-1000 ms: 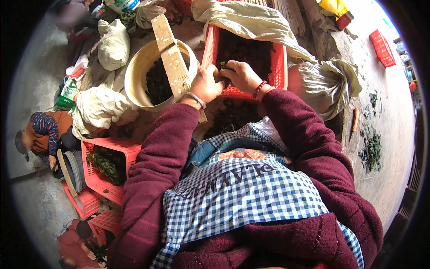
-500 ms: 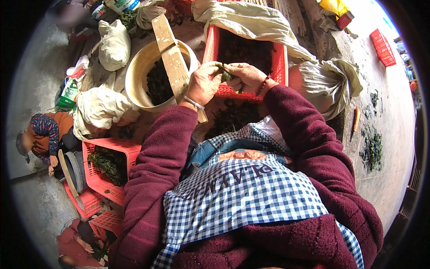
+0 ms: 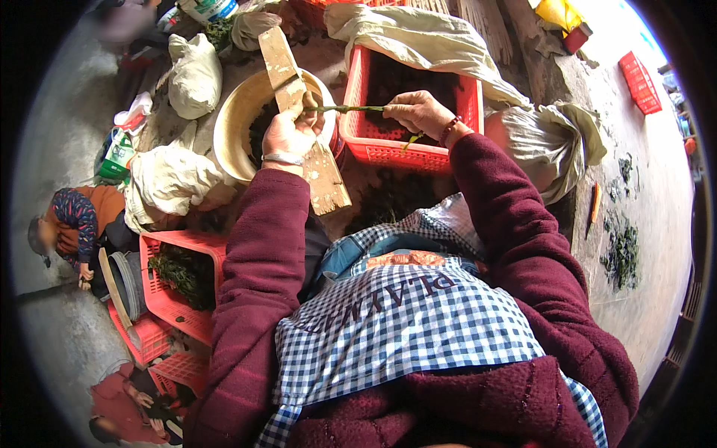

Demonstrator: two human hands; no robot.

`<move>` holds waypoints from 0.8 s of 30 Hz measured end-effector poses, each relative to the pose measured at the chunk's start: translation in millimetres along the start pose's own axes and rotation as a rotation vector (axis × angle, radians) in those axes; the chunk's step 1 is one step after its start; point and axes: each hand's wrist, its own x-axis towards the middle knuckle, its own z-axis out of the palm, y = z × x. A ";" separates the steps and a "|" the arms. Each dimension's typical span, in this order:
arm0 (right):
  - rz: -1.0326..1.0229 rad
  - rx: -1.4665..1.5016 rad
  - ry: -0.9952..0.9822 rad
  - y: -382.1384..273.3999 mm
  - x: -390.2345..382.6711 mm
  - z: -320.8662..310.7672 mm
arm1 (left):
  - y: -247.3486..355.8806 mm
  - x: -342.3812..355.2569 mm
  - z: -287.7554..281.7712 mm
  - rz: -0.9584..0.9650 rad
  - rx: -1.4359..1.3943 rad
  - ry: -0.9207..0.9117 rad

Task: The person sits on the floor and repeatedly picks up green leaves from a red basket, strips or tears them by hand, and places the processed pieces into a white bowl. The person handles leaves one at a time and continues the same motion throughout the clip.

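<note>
A thin dark green plant strand (image 3: 345,109) is stretched level between my two hands, over the gap between a bucket and a crate. My left hand (image 3: 290,136) grips its left end, just above a worn wooden board (image 3: 328,179) that lies across the cream bucket (image 3: 224,142). The right end is pinched in the fingers of my right hand (image 3: 420,112), over the red plastic crate (image 3: 399,154). A small bright green leaf (image 3: 412,139) hangs below my right hand. Dark green plants (image 3: 258,131) fill part of the bucket.
Cloth sacks (image 3: 196,78) stand at the left, with another cloth bundle (image 3: 549,145) right of the crate. A red crate of greens (image 3: 151,287) lies tipped on its side. Two other people (image 3: 71,216) sit at the left. Dark plant scraps (image 3: 621,250) lie on the right floor.
My hands, close together before, have moved apart, the left one leftward and the right one slightly right. The green strand, bunched between the fingers earlier, is now drawn out straight.
</note>
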 end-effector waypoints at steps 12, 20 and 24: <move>-0.217 -0.348 -0.132 -23.6 44.7 37.4 | 21.8 -11.2 -9.9 0.600 1.761 -0.310; -0.546 -0.664 0.090 -34.3 180.5 52.7 | 81.0 74.7 -17.9 1.136 1.854 0.049; -0.454 -0.884 0.251 -1.4 239.7 62.0 | 77.9 106.9 -30.9 1.007 1.968 0.277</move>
